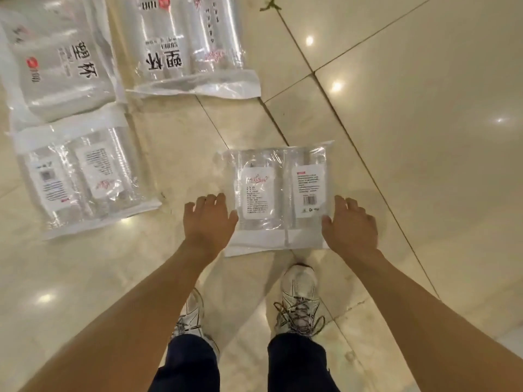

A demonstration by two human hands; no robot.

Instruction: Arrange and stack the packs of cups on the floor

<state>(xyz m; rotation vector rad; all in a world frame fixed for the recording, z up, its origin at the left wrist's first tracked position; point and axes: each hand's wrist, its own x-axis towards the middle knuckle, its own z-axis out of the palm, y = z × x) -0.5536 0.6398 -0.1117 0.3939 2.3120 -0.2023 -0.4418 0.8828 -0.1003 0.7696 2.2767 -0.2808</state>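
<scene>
A clear plastic pack of cups (278, 193) with two white labels lies on the glossy tiled floor in front of my feet. My left hand (208, 219) hangs at the pack's left edge, fingers spread and relaxed, its thumb close to or just touching the plastic. My right hand (351, 224) is at the pack's right edge in the same spread pose, thumb by the lower right corner. Neither hand grips anything. Whether the fingertips touch the floor cannot be told.
Three more clear cup packs lie to the left: one (85, 176) at mid left, one (59, 60) at the top left, one (192, 46) at the top centre. My white sneakers (300, 301) stand just behind the near pack. Cream floor tiles (424, 137) stretch to the right.
</scene>
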